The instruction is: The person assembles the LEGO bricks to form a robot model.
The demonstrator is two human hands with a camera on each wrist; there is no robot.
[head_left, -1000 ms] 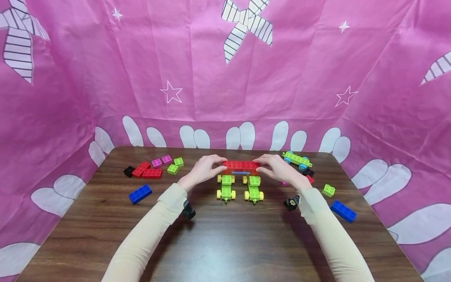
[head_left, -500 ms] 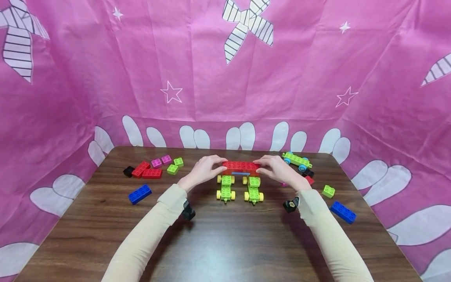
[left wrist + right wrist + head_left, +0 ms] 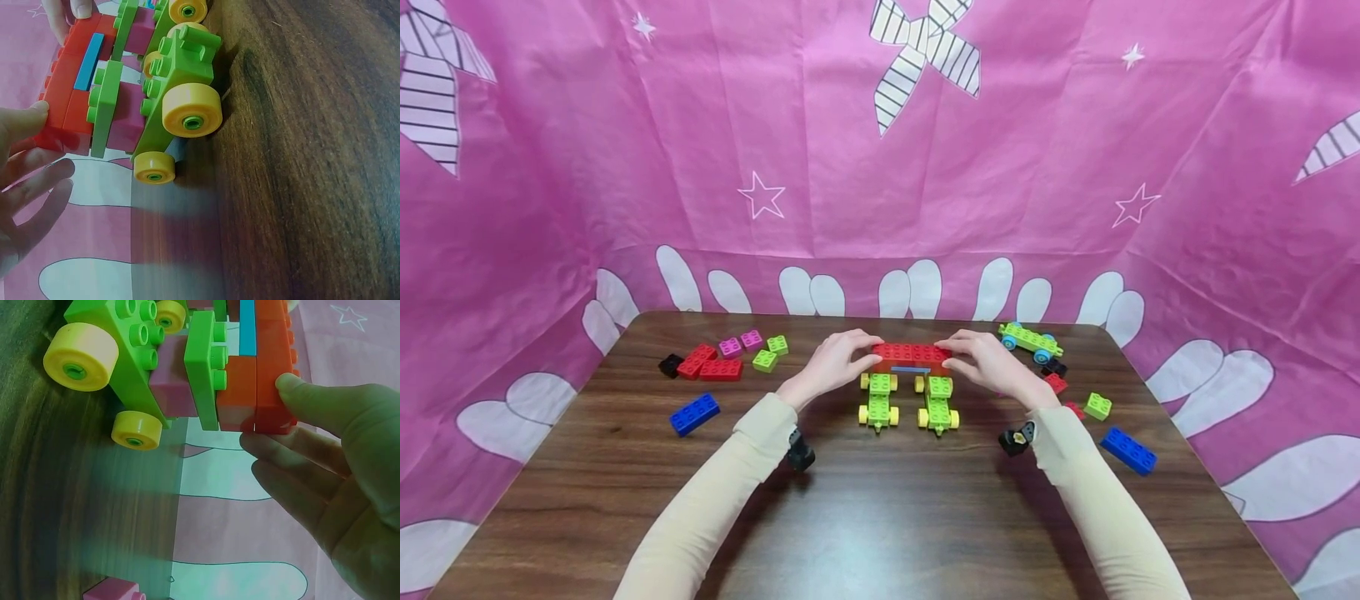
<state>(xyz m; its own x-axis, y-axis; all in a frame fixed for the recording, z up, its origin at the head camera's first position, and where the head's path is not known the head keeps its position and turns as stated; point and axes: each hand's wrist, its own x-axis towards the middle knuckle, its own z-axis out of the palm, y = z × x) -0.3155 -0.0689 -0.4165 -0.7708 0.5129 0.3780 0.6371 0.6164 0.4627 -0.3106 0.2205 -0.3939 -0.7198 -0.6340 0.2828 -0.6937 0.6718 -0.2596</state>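
Red beam (image 3: 912,357) pinched at both ends

Toward the bench's (image 3: 880,517) far edge, left hand (image 3: 833,362) and right hand (image 3: 988,362) clamp their grip on it above green cars (image 3: 878,410); from here, the right sleeve (image 3: 1067,446) partly hides a red piece (image 3: 1074,409).

In the head view, the left arm is covered by a long, pale cream fabric sleeve (image 3: 700,500), seen at lower centre-left of the frame. At lower right, the other arm is clothed in a matching pale cream fabric sleeve (image 3: 1116,508). Each is finished with a wide, loose cuff, and soft creases are shown along the cloth. Below the left cuff, a small, black, blocky device (image 3: 801,452) is worn; by the right cuff, a black device with a pale spot (image 3: 1017,438) is carried.
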